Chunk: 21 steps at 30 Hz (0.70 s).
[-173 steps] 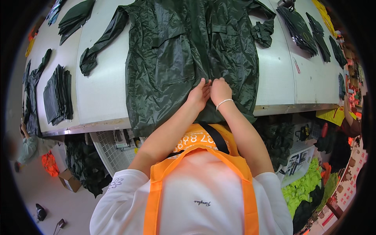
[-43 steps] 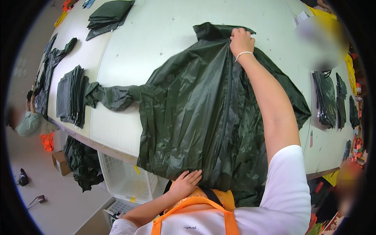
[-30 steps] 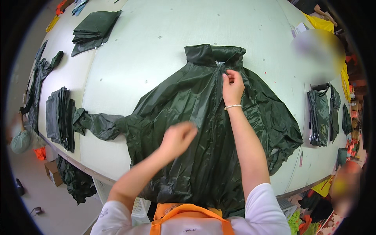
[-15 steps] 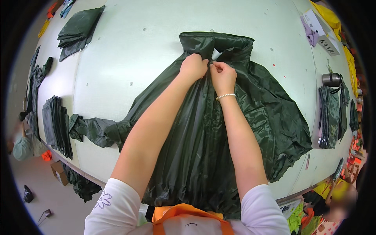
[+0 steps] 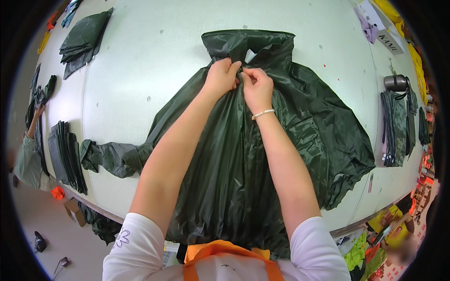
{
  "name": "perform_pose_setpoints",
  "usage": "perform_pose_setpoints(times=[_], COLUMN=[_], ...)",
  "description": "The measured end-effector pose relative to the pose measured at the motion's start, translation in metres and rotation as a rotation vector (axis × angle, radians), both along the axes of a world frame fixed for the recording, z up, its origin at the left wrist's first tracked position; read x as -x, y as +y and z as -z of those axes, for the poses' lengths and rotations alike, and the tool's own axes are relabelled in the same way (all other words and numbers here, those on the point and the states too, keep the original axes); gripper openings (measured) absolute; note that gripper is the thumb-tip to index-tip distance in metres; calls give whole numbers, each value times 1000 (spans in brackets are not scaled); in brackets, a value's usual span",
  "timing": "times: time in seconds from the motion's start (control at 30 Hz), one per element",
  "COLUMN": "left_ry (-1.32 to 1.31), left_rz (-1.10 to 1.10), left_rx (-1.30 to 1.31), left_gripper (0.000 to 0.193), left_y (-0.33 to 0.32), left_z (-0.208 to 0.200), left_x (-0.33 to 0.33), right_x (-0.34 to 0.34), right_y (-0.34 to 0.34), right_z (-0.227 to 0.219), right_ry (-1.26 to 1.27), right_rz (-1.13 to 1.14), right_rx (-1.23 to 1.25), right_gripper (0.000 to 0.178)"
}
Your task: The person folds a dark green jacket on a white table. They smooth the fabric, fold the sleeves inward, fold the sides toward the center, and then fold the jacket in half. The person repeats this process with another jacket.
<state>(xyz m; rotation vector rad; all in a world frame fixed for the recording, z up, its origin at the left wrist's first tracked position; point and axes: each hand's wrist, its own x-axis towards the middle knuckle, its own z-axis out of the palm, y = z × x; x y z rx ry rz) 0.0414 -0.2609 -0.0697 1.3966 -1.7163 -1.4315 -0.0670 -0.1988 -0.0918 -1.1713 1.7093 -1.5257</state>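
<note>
A dark green raincoat lies spread before me on the pale table, its collar at the far end and its left sleeve stretched out sideways. Both my hands meet at the front placket, just under the collar. My left hand is closed on the edge of the placket, its thumb pressing down on the fabric. Beside it, my right hand pinches the other side between thumb and fingers. A small white patch shows inside the neck opening. Whatever fastener lies under my fingertips is hidden.
Folded dark green garments lie at the far left, with another folded stack nearer. On the right are a white box, a metal flask and folded camouflage cloth. A co-worker's arm handles dark fabric at the left edge.
My hands stay together at the placket and have shifted slightly, the left thumb now pressing across it. The view has moved a little. At left, a co-worker's arm now reaches to dark fabric.
</note>
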Motion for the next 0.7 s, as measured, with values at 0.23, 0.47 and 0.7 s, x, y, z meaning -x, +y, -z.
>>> perform_pose_setpoints(times=[0.23, 0.47, 0.7], left_ry=[-393, -533, -364], left_rz=[-39, -84, 100], left_rx=[494, 263, 62], left_gripper=[39, 43, 33], left_y=[-1, 113, 167], left_z=[16, -42, -26], left_x=[11, -22, -33], right_x=[6, -15, -26], right_y=[-7, 122, 176], right_z=[-4, -58, -40], right_ry=[442, 659, 203], right_rz=[-111, -121, 65], right_rx=[-145, -282, -305], right_gripper=[25, 58, 13])
